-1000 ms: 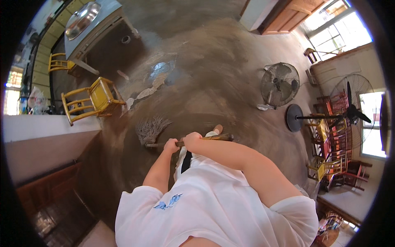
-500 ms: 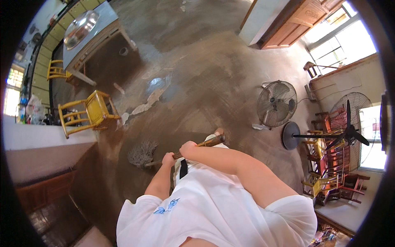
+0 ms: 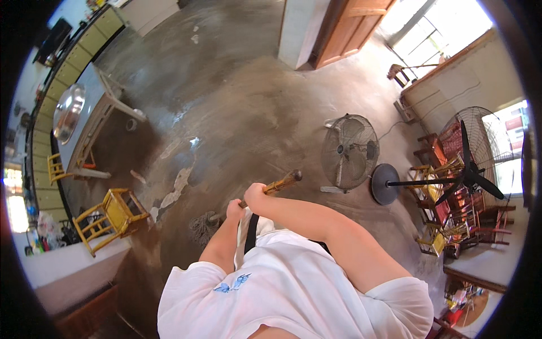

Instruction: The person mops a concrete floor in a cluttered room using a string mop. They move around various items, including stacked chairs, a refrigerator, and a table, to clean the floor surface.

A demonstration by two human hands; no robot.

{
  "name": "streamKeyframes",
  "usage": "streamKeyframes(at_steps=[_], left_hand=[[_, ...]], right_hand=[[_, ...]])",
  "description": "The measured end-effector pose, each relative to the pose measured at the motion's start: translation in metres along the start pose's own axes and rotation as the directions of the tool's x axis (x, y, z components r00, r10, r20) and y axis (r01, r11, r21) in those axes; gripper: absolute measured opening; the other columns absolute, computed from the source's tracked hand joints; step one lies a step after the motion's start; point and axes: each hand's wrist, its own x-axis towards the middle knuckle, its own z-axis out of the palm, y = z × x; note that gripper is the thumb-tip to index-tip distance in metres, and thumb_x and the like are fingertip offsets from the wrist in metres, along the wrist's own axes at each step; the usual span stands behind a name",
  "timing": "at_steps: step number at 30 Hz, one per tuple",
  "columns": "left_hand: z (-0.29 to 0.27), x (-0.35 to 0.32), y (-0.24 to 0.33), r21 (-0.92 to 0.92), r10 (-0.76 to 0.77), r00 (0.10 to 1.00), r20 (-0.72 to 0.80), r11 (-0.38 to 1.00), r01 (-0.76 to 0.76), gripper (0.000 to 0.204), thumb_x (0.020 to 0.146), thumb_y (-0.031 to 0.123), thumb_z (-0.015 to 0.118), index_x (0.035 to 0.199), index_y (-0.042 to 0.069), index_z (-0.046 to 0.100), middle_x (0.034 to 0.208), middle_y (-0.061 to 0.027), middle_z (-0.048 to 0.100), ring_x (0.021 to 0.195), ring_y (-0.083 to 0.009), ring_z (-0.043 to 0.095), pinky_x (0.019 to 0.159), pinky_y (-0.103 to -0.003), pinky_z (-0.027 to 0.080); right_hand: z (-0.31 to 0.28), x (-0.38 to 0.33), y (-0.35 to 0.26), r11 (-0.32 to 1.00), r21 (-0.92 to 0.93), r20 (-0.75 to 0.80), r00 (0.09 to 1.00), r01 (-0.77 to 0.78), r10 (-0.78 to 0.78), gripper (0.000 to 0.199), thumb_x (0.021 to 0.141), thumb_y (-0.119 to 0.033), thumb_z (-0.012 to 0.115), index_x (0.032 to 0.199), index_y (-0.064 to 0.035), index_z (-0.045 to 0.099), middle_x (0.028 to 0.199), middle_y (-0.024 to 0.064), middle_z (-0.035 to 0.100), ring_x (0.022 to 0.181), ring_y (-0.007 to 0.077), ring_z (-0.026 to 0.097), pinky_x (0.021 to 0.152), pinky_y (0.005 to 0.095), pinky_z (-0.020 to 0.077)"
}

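Note:
A string mop (image 3: 204, 227) with a grey head rests on the concrete floor, left of my body. Its wooden handle (image 3: 279, 183) slants up to the right across my front. My left hand (image 3: 235, 209) is closed round the lower part of the handle, close to the mop head. Just above it, my right hand (image 3: 255, 192) grips the shaft, and the thick end sticks out past it. My left forearm partly hides the mop head.
A yellow chair (image 3: 118, 219) and a table with a metal dome cover (image 3: 69, 114) stand at left. At right are a floor fan (image 3: 350, 151), a pedestal fan (image 3: 385, 183) and stacked chairs (image 3: 446, 231). An open wooden door (image 3: 353, 31) is at the far side.
My view has turned, so the chair, table and fans sit further left and lower. The mop head has come closer to my body, with more of it behind my left forearm. Both hands keep their grip.

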Motion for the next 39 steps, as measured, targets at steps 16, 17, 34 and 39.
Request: streamKeyframes(at_steps=[16,17,34,39], left_hand=[[-0.019,0.284,0.268,0.114,0.214,0.962,0.168,0.965,-0.234,0.017,0.067,0.011,0.060,0.083,0.009,0.065,0.081,-0.0147,0.064,0.078,-0.0321,0.061,0.067,-0.040,0.048],[-0.027,0.301,0.285,0.120,0.191,0.966,0.173,0.970,-0.213,0.016,0.067,0.012,0.062,0.081,0.008,0.065,0.080,-0.0147,0.063,0.078,-0.0323,0.061,0.067,-0.040,0.049],[0.058,0.465,0.563,0.349,0.298,0.805,0.513,0.784,-0.513,0.015,0.070,0.010,0.065,0.084,0.013,0.062,0.098,-0.0099,0.057,0.087,-0.0302,0.058,0.071,-0.040,0.048],[0.088,0.488,0.606,0.375,0.315,0.815,0.486,0.767,-0.520,0.014,0.069,0.009,0.064,0.082,0.014,0.063,0.095,-0.0101,0.057,0.088,-0.0298,0.058,0.072,-0.039,0.048]], right_hand=[[-0.046,0.108,0.342,0.948,0.192,0.087,0.967,-0.253,0.240,0.014,0.068,-0.015,0.063,0.080,-0.0104,0.069,0.070,-0.0003,0.063,0.059,0.0195,0.061,0.041,0.0370,0.0441],[-0.057,0.116,0.364,0.954,0.189,0.098,0.972,-0.231,0.215,0.016,0.068,-0.014,0.064,0.082,-0.0104,0.069,0.071,-0.0003,0.064,0.060,0.0193,0.062,0.042,0.0365,0.0453],[0.019,0.078,0.633,0.668,0.526,0.366,0.849,-0.527,0.381,0.030,0.078,-0.015,0.058,0.108,-0.0115,0.056,0.089,0.0043,0.066,0.080,0.0217,0.065,0.055,0.0384,0.0522],[0.035,0.074,0.701,0.645,0.565,0.412,0.853,-0.516,0.322,0.029,0.080,-0.017,0.056,0.109,-0.0137,0.057,0.093,0.0041,0.065,0.083,0.0223,0.065,0.057,0.0387,0.0525]])
